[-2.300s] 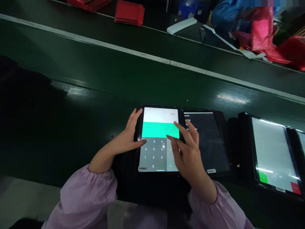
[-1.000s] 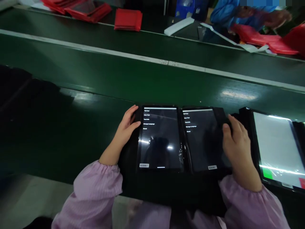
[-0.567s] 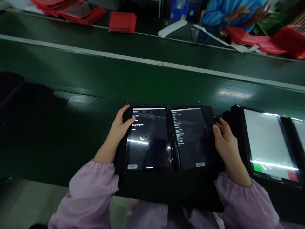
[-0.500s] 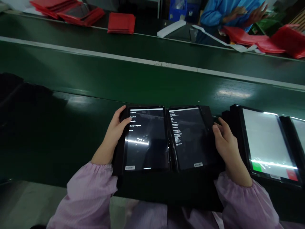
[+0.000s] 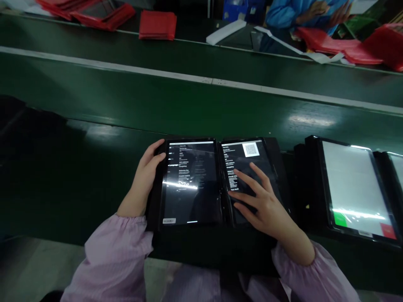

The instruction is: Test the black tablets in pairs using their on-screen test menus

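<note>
Two tablets lie side by side in black holders, both lit with dark screens. Small white text runs down the left tablet (image 5: 201, 205), where menu lines and an info list overlap. My left hand (image 5: 140, 180) grips that tablet's left edge, thumb on the front rim and fingers behind the black border. A text list and a white QR code fill part of the right tablet (image 5: 241, 163). Over its lower half, my right hand (image 5: 267, 209) is open with fingers spread, hiding some of the screen; whether the fingertips touch the glass I cannot tell.
To the right lies another tablet (image 5: 352, 180) with a white screen and green and red corners; part of one more (image 5: 396, 167) shows beside it. Across the green belt (image 5: 176, 105) are red pouches (image 5: 157, 25), a white strip (image 5: 225, 32) and a co-worker's blue sleeves (image 5: 281, 14).
My right hand has left the right holder's edge and moved left over the right tablet. A QR code has appeared there. The left tablet's menu is giving way to an info list.
</note>
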The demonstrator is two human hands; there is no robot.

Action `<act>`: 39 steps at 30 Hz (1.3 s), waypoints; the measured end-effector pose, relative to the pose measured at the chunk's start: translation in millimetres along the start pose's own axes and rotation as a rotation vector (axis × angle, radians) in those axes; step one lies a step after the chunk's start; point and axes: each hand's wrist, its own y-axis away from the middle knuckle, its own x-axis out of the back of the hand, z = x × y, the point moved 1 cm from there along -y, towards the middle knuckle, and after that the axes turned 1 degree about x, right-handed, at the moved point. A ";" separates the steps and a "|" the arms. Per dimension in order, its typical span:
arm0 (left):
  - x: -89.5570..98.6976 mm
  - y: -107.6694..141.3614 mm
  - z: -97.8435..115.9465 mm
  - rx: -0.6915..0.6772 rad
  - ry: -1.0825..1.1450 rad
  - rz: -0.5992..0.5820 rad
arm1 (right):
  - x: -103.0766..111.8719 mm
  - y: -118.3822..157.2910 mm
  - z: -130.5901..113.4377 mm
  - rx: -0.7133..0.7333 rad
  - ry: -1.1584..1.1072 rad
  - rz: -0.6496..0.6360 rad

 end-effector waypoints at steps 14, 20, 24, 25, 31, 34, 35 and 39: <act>13.6 -8.7 -10.4 -0.063 -0.115 -0.092 | 17.4 6.4 26.8 -0.218 0.112 0.208; 17.2 -12.3 -18.8 -0.091 -0.211 -0.156 | 17.7 -4.4 27.9 -0.271 0.093 0.228; 19.0 -14.2 -21.9 -0.115 -0.244 -0.166 | 14.5 -8.9 26.8 -0.240 0.072 0.236; 19.4 -14.4 -21.9 -0.122 -0.250 -0.165 | 13.4 -9.3 26.3 -0.233 0.066 0.237; 19.6 -14.6 -21.1 -0.115 -0.245 -0.164 | 11.1 -10.0 26.4 -0.248 0.043 0.212; 18.3 -14.6 -20.9 -0.127 -0.233 -0.159 | 10.3 -9.8 27.9 -0.269 0.035 0.204; 17.8 -14.5 -20.5 -0.132 -0.226 -0.159 | 9.7 -10.0 28.1 -0.269 0.031 0.205; 17.2 -13.9 -18.0 -0.147 -0.232 -0.157 | 9.6 -15.1 23.9 -0.276 0.012 0.213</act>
